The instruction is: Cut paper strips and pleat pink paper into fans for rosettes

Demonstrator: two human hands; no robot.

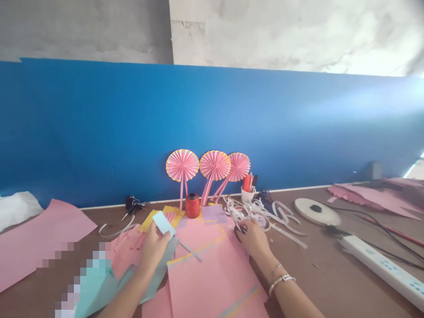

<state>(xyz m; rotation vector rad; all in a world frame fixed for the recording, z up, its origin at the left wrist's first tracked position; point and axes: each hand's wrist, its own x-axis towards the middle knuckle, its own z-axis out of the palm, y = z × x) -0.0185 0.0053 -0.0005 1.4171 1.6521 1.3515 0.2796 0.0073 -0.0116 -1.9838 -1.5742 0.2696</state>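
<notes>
My left hand (155,247) is closed, pinching a small light blue paper piece (164,224) between thumb and fingers. It is above pink and teal paper scraps (130,247). My right hand (253,238), with a bracelet at the wrist, is closed round the black handles of scissors (239,232); the blades are hard to make out. It is at the right edge of the pink paper sheets (208,278), close to a tangle of white strips (247,211). A thin blue-grey paper strip (191,251) lies on the pink sheets between my hands.
Three pink pleated paper fans (214,166) lean against the blue partition (132,119). Before them stands a red thread spool (192,206). A white cup of pens (247,194), a round white hotplate-like base (317,212) and a power strip (380,265) with cables lie rightward. Keys (134,204) lie left.
</notes>
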